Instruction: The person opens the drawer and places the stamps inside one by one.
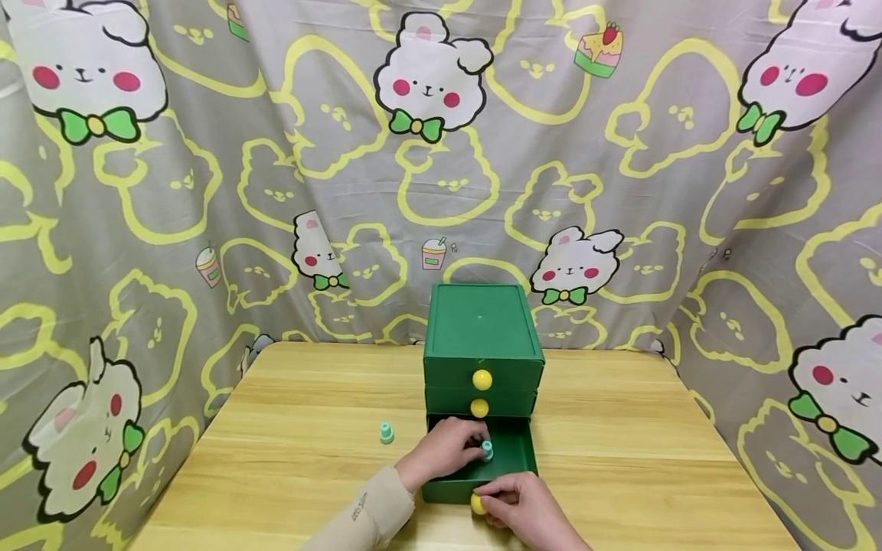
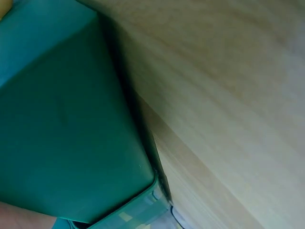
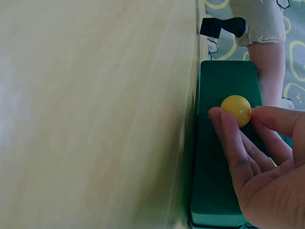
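A green three-drawer box (image 1: 482, 329) stands mid-table with its bottom drawer (image 1: 513, 455) pulled out. My left hand (image 1: 460, 450) reaches into that drawer and pinches a small teal bottle-shaped piece (image 1: 487, 450). My right hand (image 1: 498, 501) pinches the drawer's yellow knob (image 1: 477, 504) at the drawer front; in the right wrist view the knob (image 3: 236, 110) sits between thumb and fingers (image 3: 228, 138) against the green drawer front (image 3: 217, 181). A second teal piece (image 1: 387, 433) stands on the table left of the box. The left wrist view shows only the green drawer side (image 2: 66, 124).
The wooden table (image 1: 276, 428) is backed and flanked by a grey cartoon-bunny cloth (image 1: 427, 153). The two upper drawers are closed, each with a yellow knob (image 1: 482, 379). Bare tabletop (image 1: 634, 444) lies right of the box.
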Tool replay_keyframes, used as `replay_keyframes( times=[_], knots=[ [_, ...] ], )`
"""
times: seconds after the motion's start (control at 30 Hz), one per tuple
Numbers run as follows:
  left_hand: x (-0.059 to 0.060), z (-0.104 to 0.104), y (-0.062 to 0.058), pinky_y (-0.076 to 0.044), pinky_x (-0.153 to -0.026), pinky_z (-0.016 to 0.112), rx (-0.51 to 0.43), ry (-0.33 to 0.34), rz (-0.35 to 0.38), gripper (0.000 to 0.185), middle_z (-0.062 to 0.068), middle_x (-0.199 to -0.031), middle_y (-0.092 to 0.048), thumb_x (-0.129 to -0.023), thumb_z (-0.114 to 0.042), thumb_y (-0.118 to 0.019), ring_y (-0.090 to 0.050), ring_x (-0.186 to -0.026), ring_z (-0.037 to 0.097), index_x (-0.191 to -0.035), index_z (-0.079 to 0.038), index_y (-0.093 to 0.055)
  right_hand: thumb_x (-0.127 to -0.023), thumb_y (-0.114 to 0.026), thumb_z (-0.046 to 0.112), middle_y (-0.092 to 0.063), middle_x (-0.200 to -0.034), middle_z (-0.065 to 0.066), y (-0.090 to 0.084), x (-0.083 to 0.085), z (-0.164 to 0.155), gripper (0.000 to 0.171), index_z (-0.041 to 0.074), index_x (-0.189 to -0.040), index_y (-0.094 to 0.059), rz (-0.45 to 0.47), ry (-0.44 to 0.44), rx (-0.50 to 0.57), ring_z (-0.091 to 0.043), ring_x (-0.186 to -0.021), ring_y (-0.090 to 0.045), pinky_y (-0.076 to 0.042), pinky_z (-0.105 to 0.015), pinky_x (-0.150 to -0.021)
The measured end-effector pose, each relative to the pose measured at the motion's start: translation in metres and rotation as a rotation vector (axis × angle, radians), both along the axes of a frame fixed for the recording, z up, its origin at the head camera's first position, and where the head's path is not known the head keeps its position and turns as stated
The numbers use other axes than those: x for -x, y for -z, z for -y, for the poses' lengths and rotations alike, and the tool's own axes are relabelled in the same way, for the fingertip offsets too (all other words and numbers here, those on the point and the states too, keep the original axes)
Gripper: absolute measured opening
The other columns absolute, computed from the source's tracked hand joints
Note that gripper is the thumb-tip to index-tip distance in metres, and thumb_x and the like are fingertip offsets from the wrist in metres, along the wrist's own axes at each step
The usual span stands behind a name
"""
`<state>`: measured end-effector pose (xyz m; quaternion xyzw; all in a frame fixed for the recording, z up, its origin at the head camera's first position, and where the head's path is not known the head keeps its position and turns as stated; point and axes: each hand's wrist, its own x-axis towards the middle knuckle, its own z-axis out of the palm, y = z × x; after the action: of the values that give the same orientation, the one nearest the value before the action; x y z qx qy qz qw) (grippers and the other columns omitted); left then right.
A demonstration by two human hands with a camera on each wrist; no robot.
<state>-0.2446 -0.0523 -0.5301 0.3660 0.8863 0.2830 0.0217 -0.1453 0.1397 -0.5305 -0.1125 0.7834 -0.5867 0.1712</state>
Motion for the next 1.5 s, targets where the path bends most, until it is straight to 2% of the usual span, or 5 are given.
replay_keyframes(
  times=[0.33,0.57,1.07,1.3,1.5],
  knots=[
    [-0.001,0.001,-0.001,-0.054,-0.079,0.018,0.005,-0.011,0.014,0.011,-0.009,-0.100,-0.076,-0.096,-0.019,-0.075,-0.069,-0.091,-0.002,-0.107,-0.019,-0.075,-0.096,-0.072,0.007,-0.079,-0.095,-0.011,-0.001,0.000,-0.001,0.018,-0.002,-0.109,-0.079,-0.004,-0.006,0.005,-0.015,-0.077,-0.073,-0.060,-0.028,-0.066],
    [-0.005,0.005,0.000,-0.055,-0.082,0.020,-0.003,-0.026,-0.041,0.016,-0.010,-0.104,-0.076,-0.099,-0.025,-0.071,-0.069,-0.093,-0.002,-0.113,-0.019,-0.074,-0.096,-0.073,0.009,-0.079,-0.095,-0.010,-0.001,0.000,0.000,0.017,0.001,-0.108,-0.080,0.029,-0.002,0.014,-0.015,-0.077,-0.072,-0.061,-0.029,-0.068],
    [-0.024,0.034,-0.026,-0.057,-0.092,0.029,-0.064,-0.082,-0.140,0.020,-0.003,-0.116,-0.076,-0.102,-0.022,-0.067,-0.071,-0.105,0.010,-0.120,-0.016,-0.073,-0.095,-0.074,0.011,-0.077,-0.097,-0.007,-0.003,0.000,0.001,0.016,0.003,-0.108,-0.080,0.012,0.008,-0.016,-0.018,-0.078,-0.072,-0.060,-0.029,-0.067],
    [-0.028,0.060,-0.035,-0.059,-0.090,0.035,-0.212,-0.163,-0.304,0.017,-0.005,-0.112,-0.076,-0.098,-0.017,-0.072,-0.070,-0.105,0.010,-0.114,-0.020,-0.074,-0.095,-0.074,0.010,-0.077,-0.098,-0.006,-0.003,0.000,0.002,0.016,0.003,-0.108,-0.080,0.025,0.016,-0.018,-0.018,-0.080,-0.072,-0.061,-0.030,-0.068],
    [-0.025,0.092,-0.038,-0.059,-0.088,0.040,-0.289,-0.302,-0.473,0.023,-0.005,-0.112,-0.075,-0.092,-0.011,-0.078,-0.069,-0.106,0.015,-0.114,-0.018,-0.075,-0.095,-0.074,0.009,-0.077,-0.098,-0.007,-0.005,-0.001,0.002,0.015,0.003,-0.107,-0.081,0.019,0.021,-0.013,-0.018,-0.079,-0.072,-0.061,-0.029,-0.068]
  ],
)
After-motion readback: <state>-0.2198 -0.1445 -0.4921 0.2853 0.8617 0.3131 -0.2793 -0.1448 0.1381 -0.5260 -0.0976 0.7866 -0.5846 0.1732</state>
